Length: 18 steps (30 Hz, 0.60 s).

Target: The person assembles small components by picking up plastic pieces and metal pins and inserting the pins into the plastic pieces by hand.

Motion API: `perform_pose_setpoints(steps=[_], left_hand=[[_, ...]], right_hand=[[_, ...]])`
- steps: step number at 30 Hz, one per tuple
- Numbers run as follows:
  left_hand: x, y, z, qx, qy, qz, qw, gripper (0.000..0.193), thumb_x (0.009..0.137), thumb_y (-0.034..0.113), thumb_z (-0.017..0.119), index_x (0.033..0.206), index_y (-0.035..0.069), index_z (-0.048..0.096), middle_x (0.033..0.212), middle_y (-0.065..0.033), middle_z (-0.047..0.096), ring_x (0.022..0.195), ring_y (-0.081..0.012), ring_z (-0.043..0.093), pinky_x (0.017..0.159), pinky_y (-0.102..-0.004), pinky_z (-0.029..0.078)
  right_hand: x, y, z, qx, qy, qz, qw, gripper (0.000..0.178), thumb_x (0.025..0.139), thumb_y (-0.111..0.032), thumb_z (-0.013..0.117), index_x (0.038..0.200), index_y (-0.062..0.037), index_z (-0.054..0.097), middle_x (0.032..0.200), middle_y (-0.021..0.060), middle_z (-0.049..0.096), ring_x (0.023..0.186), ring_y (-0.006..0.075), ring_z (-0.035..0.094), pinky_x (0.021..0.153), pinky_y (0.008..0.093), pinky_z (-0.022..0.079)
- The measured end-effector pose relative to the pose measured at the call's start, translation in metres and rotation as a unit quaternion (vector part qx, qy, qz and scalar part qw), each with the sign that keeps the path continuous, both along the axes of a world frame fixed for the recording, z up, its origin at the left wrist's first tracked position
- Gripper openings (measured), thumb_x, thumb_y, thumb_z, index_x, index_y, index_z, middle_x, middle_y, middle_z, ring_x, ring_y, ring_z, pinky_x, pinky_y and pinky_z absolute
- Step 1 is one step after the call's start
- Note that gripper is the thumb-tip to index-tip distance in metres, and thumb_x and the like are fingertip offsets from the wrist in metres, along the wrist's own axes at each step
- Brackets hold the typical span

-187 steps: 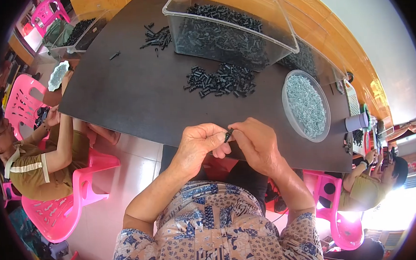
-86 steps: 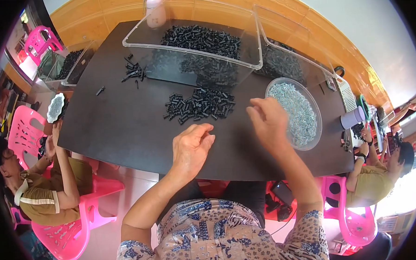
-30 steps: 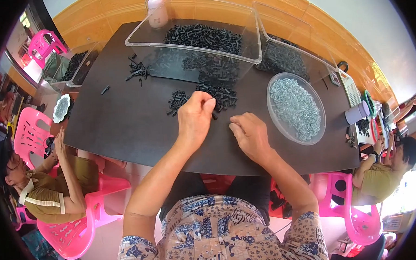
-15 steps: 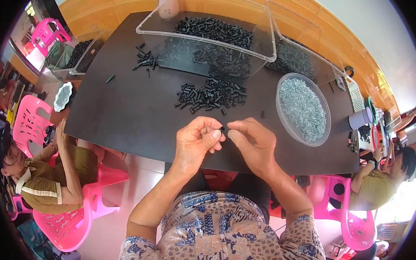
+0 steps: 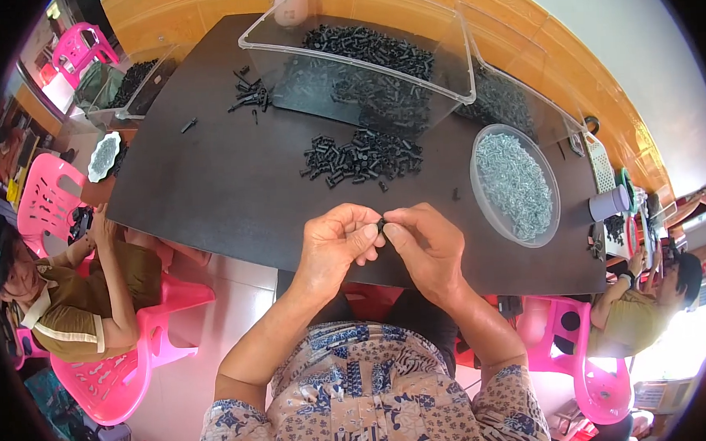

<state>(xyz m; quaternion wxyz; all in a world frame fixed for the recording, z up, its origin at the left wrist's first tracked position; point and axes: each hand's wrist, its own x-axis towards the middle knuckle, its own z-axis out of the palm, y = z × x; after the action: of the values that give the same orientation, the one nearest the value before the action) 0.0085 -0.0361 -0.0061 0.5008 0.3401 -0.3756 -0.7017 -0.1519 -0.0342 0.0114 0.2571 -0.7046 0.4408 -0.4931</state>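
Above the near table edge, my left hand [image 5: 340,238] pinches a small black plastic part [image 5: 381,226] between thumb and fingers. My right hand [image 5: 426,245] is closed in a pinch against the same part, its thumb and forefinger at the part's right side. Anything tiny between those right fingertips is hidden. Beyond my hands lies a loose pile of black plastic parts [image 5: 362,157]. To the right stands a round clear tub [image 5: 557,204] full of small silvery screws [image 5: 513,183].
A large clear bin [image 5: 362,60] of black parts lies tipped toward me at the back, another clear bin [image 5: 533,94] beside it. Scattered black pieces [image 5: 249,92] lie left. A grey cup [image 5: 609,204] is at the right edge. People sit on pink chairs [image 5: 112,381] at both sides.
My right hand has come left, so its fingertips now meet the black part in my left hand. The person at left has turned their head. The view has shifted slightly.
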Motion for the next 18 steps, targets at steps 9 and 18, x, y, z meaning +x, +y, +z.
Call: perform_pose_setpoints(steps=[9, 18], left_hand=[[-0.003, 0.004, -0.007, -0.042, -0.018, 0.045, 0.998, 0.015, 0.086, 0.003, 0.066, 0.1, -0.001, 0.062, 0.084, -0.0023, 0.063, 0.07, -0.0066, 0.055, 0.063, -0.019, 0.046], [0.008, -0.018, -0.009, -0.106, -0.147, 0.107, 0.978, 0.015, 0.085, 0.007, 0.068, 0.096, -0.002, 0.062, 0.086, -0.0049, 0.065, 0.075, -0.0096, 0.06, 0.071, -0.0223, 0.05]], right_hand=[[-0.004, -0.001, 0.0, -0.057, 0.054, 0.015, 0.997, 0.013, 0.082, 0.001, 0.064, 0.095, 0.0011, 0.066, 0.075, 0.0084, 0.059, 0.062, 0.0159, 0.054, 0.056, 0.0265, 0.042], [-0.014, -0.073, 0.031, -0.149, 0.126, -0.089, 0.977, 0.015, 0.08, -0.002, 0.064, 0.094, 0.0015, 0.062, 0.079, 0.0154, 0.063, 0.072, 0.0319, 0.061, 0.064, 0.0385, 0.048]])
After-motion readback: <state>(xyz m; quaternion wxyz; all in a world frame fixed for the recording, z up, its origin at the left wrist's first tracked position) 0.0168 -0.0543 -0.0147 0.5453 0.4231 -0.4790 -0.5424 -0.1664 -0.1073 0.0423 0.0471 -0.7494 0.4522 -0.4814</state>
